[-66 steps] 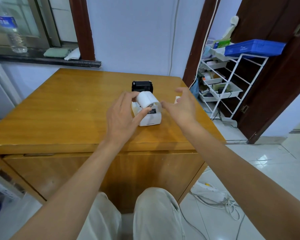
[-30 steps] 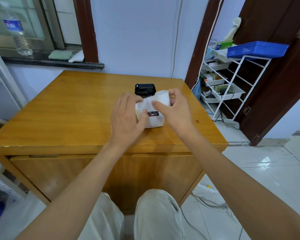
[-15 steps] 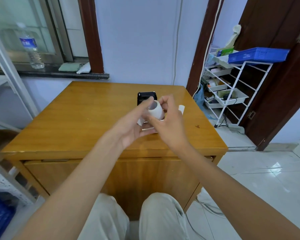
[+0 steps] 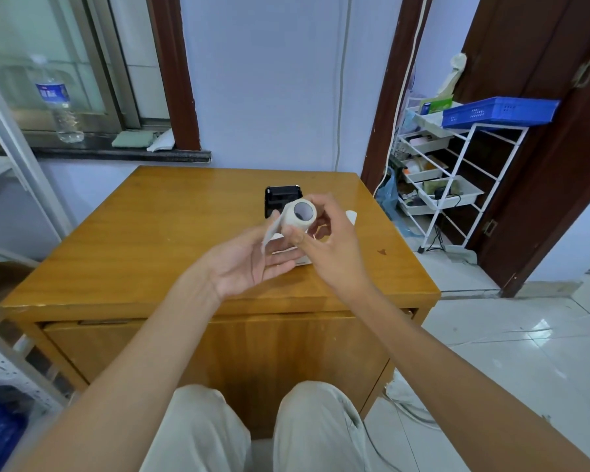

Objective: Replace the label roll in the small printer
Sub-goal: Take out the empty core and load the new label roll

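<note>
My right hand [image 4: 327, 247] holds a white label roll [image 4: 298, 216] above the wooden table [image 4: 157, 233], its hollow core facing me. A loose strip of labels hangs from the roll toward my left hand [image 4: 249, 260], which is palm-up just below with the thumb touching the strip. The small white printer [image 4: 292, 255] sits on the table behind my hands and is mostly hidden by them. A black device [image 4: 281, 199] stands just beyond the roll.
A small white piece [image 4: 351, 218] lies on the table right of my hands. A white wire rack [image 4: 457, 172] with a blue tray [image 4: 498, 112] stands to the right. A water bottle [image 4: 60, 103] is on the windowsill. The table's front edge is near my knees.
The roll was at the printer with both hands on it. My right hand has lifted it clear and turned its core toward me; my left hand has opened under the loose strip.
</note>
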A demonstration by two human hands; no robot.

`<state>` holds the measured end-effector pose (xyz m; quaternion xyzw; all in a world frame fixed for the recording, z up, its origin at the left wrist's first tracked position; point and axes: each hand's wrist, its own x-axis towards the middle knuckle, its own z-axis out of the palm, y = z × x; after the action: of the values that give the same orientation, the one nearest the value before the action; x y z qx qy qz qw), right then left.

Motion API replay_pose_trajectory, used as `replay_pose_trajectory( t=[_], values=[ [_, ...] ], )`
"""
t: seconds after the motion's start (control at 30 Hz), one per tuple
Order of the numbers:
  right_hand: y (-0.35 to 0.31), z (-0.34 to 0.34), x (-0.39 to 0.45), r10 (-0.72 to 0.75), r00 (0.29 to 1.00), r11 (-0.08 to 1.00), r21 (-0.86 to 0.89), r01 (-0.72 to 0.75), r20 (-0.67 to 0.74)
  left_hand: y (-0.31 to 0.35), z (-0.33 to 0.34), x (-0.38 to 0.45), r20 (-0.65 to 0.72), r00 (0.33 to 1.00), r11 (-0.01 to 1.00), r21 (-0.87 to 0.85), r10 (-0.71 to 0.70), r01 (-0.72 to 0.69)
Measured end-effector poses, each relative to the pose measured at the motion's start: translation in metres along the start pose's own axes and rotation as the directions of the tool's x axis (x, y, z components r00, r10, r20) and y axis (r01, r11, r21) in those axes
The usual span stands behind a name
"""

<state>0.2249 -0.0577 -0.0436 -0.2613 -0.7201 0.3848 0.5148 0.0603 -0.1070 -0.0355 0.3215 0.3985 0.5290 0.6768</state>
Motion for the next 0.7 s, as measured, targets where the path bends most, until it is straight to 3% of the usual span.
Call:
replay_pose_trajectory(
  t=[0.3,0.53,0.7],
  values=[
    [0.018,-0.015,0.004,0.081,0.995,0.995,-0.057,-0.077,0.059,0.0,0.0,0.015,-0.009,0.999,0.996,0.076,0.046,-0.045],
    [0.011,-0.041,0.018,0.102,0.968,0.977,-0.208,-0.054,0.23,0.002,0.003,0.022,-0.124,0.979,0.954,0.274,0.164,-0.125],
    [0.01,-0.043,0.024,0.085,0.973,0.963,-0.27,-0.024,0.216,0.002,0.008,0.024,-0.152,0.974,0.966,0.223,0.169,-0.133]
  ],
)
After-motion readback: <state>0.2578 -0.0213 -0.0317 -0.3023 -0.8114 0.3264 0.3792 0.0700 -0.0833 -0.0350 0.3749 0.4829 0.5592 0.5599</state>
